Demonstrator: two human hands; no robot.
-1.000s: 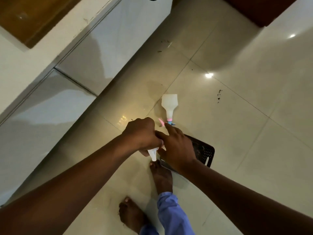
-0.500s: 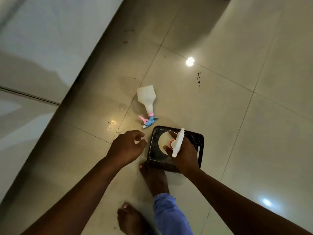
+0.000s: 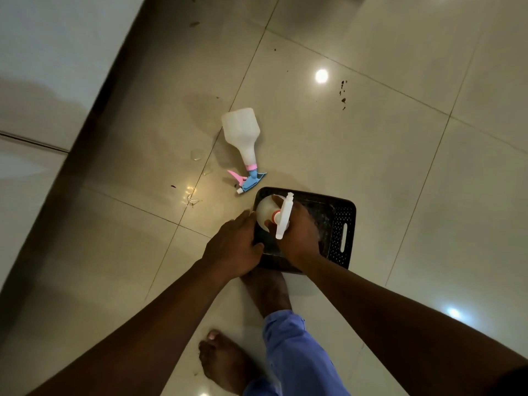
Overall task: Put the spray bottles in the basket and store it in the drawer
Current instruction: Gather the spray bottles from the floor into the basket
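Note:
A black perforated basket (image 3: pixel 344 230) sits on the tiled floor in front of my feet. My right hand (image 3: pixel 300 235) grips a white spray bottle with a white trigger head (image 3: pixel 283 217), holding it upright inside the basket's left end. My left hand (image 3: pixel 234 247) rests on the basket's left rim, fingers curled over it. A second white spray bottle with a pink and blue trigger head (image 3: pixel 243 135) lies on its side on the floor, just beyond the basket's far left corner, nozzle toward the basket.
Glossy white cabinet fronts (image 3: pixel 43 81) run along the left. My bare feet (image 3: pixel 225 364) and a blue trouser leg (image 3: pixel 291 352) are below the basket. Small dark marks (image 3: pixel 343 91) dot the tiles at the upper right.
My right hand has lowered the white bottle deeper into the basket. My left hand has moved right from the floor side onto the basket's left rim.

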